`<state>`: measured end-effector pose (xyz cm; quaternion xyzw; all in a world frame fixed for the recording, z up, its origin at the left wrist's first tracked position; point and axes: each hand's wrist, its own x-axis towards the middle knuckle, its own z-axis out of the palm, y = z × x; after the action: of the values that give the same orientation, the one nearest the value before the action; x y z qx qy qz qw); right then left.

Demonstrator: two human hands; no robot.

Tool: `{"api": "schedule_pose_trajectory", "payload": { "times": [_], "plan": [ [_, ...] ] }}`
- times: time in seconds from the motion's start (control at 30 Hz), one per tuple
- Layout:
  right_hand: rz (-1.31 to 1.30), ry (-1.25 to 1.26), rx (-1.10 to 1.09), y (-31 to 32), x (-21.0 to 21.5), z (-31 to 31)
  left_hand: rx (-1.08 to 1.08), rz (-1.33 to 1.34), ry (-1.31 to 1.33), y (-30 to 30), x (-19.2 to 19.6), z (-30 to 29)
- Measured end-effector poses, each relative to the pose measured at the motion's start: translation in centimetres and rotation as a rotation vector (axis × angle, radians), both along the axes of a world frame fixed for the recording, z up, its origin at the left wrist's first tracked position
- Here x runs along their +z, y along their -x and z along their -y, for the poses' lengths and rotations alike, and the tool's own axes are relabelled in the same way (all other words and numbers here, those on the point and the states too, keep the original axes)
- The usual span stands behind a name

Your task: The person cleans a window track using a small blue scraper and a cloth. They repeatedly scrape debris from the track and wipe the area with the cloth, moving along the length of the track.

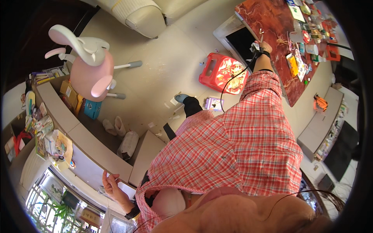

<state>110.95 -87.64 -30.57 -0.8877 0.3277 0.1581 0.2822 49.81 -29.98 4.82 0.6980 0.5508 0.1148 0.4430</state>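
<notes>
My left hand (112, 187) is raised at the lower left beside the edge of a pale countertop (87, 171). Its fingers are loosely bent and apart, with nothing in them. Far off at the upper right, my right hand (266, 47) is at the edge of a red marbled table (268, 19). Its fingers look closed, and a small pale forked thing (261, 32) shows just past them, too small to name. On that wrist sits a black strapped device (256, 49) with a cable (232, 79) hanging from it.
Bottles, packets and a yellow box (292, 64) crowd the table. Below it stands a red plastic stool (211, 73), with a purple-white box (213, 103) on the floor. At left are a pink-white chair (87, 73) and an open-fronted low cabinet (58, 103). A beige sofa (145, 19) is beyond.
</notes>
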Motion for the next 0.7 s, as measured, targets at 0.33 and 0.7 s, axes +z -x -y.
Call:
{"api": "schedule_pose_trajectory", "payload": {
  "times": [0.33,0.7],
  "plan": [
    [-0.188,0.91,0.503,-3.3,-0.9,6.0,-0.071,-0.038,0.047,-3.2,-1.2,-0.7],
    [0.057,-0.634,0.412,17.8,-2.4,-22.5,0.179,-0.223,-0.19,3.2,0.3,1.9]
  ]
}}
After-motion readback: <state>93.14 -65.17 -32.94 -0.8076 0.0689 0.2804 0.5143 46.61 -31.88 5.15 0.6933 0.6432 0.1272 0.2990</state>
